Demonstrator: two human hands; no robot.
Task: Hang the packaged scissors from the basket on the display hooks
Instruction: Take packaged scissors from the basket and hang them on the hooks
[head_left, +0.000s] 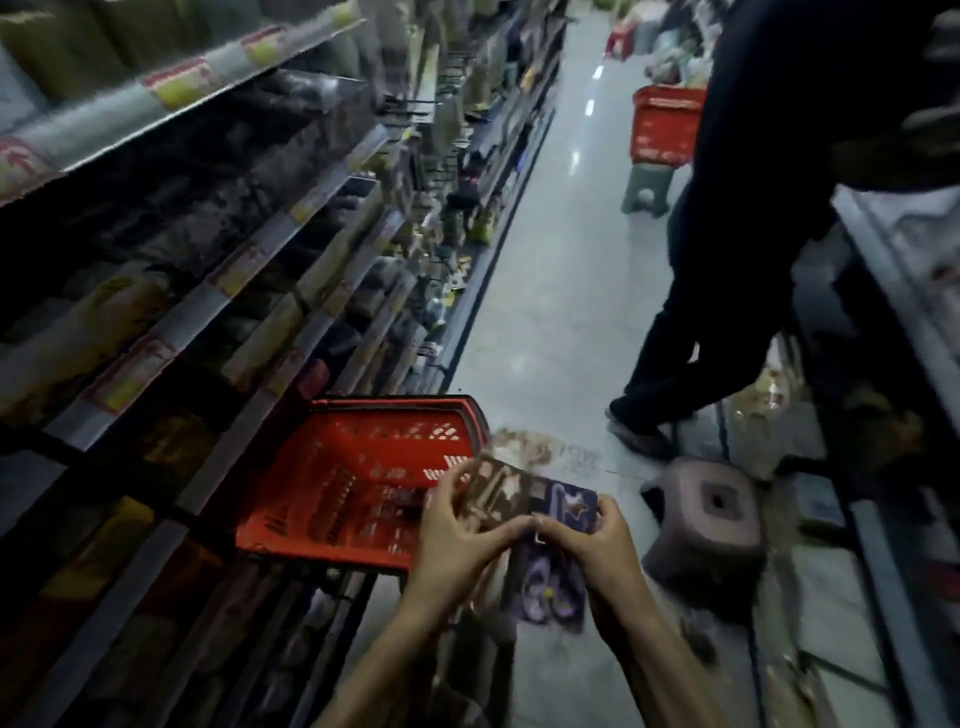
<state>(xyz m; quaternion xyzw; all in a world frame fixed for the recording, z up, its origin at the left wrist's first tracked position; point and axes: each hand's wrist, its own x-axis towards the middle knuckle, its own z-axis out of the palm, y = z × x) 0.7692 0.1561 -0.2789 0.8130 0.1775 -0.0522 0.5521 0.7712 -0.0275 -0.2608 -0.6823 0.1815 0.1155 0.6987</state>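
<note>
Packaged scissors (563, 506): several packs held together low over the aisle floor, just right of the red basket (306, 467). Left hand (457, 530): fingers curled, pinching the packs' left edge. Right hand (592, 540): fingers clenched round their right end. Basket contents: dark packs, too blurred to identify

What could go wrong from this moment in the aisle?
The left hand and right hand together grip several scissor packs, fanned loosely; one might slip and fall. The stool and near red basket stand close by, so stepping toward the shelves could mean a stumble. Another person stands close ahead.
</note>
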